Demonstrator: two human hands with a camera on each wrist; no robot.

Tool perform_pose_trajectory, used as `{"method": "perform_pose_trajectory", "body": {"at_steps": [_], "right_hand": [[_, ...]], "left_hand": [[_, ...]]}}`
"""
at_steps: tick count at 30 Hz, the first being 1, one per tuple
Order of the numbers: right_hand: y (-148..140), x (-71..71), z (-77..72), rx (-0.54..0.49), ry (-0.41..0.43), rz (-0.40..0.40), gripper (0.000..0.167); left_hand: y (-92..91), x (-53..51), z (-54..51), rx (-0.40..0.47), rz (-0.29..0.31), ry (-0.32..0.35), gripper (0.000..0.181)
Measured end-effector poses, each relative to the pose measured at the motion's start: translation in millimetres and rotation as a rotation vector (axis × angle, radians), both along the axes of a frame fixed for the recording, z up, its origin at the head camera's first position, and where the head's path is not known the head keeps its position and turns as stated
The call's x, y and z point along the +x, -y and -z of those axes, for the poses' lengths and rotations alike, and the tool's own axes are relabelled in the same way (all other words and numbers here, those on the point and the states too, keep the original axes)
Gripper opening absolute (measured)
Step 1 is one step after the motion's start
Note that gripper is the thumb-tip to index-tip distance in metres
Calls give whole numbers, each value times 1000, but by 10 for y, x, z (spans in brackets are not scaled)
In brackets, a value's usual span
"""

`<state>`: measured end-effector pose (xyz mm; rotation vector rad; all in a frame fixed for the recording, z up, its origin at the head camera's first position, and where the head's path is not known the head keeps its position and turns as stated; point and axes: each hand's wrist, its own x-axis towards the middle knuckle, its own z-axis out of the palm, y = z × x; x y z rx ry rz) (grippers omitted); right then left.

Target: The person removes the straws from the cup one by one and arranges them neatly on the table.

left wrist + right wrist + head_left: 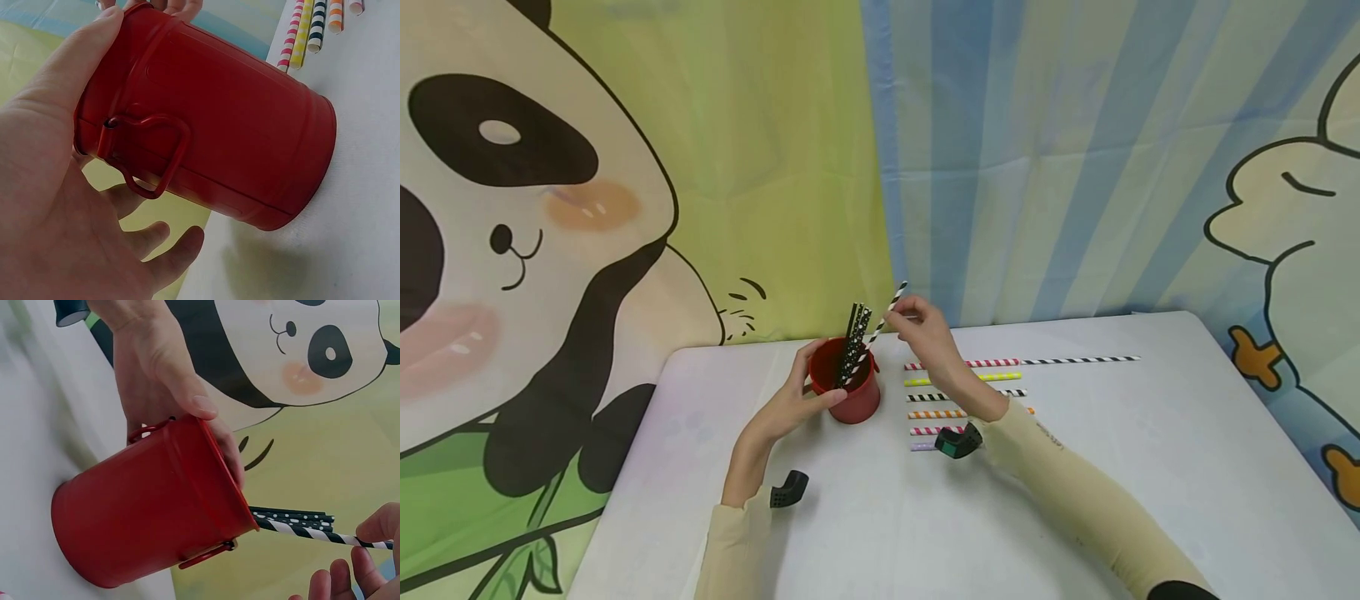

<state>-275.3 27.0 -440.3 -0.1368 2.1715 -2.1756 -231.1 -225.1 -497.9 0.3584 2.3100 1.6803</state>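
Note:
A red metal bucket (859, 408) with small side handles stands on the white table. My left hand (786, 408) grips its rim, the thumb on the near side. In the left wrist view some of that hand's fingers reach past the bucket without touching it. Between thumb and fingertip my right hand (925, 333) pinches the upper part of a black-and-white striped paper straw (300, 531). That straw slants down into the bucket, its lower end hidden in the right wrist view. Beside it, several black straws with white dots (854, 337) lean inside the bucket.
Right of the bucket lie rows of paper straws: red-striped (992, 363), yellow (1000, 377), black-striped (925, 398), orange (928, 414), pink (925, 431) and purple (922, 447). Another black-striped straw (1081, 360) extends the top row. A printed curtain (775, 167) hangs behind the table.

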Motion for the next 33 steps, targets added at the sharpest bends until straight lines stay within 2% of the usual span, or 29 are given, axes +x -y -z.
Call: {"method": "perform_pose_trajectory", "body": {"at_steps": [15, 23, 33], "right_hand": [[-243, -8, -85, -53, -8, 22, 23], [-343, 0, -129, -103, -32, 53, 14], [-447, 11, -188, -151, -51, 64, 12]], "left_hand": [[1, 1, 6, 3, 4, 1, 85], [-1, 8, -10, 1, 10, -8, 86], [3, 15, -16, -3, 1, -3, 84]]}}
